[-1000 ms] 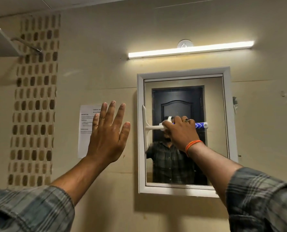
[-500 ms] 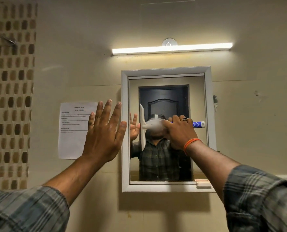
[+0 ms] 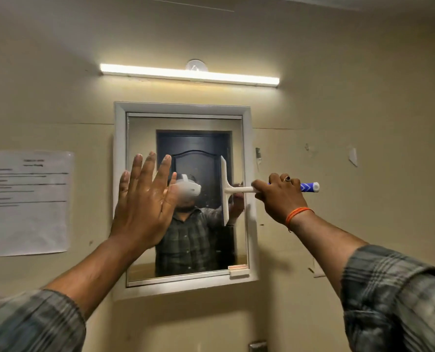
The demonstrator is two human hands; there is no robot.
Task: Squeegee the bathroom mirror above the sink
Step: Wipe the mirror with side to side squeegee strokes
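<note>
Left of the mirror [image 3: 186,123] hangs a paper notice [image 3: 29,203], beneath a tube light [image 3: 188,75].

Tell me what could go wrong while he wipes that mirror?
The squeegee blade stands upright near the right side of the mirror, so one more sweep could knock it into the white frame.

The right hand grips far back on the handle, so the blade might tilt and leave streaks.

The left hand is open and raised in front of the glass; if it touches, it could leave smudges.
</note>
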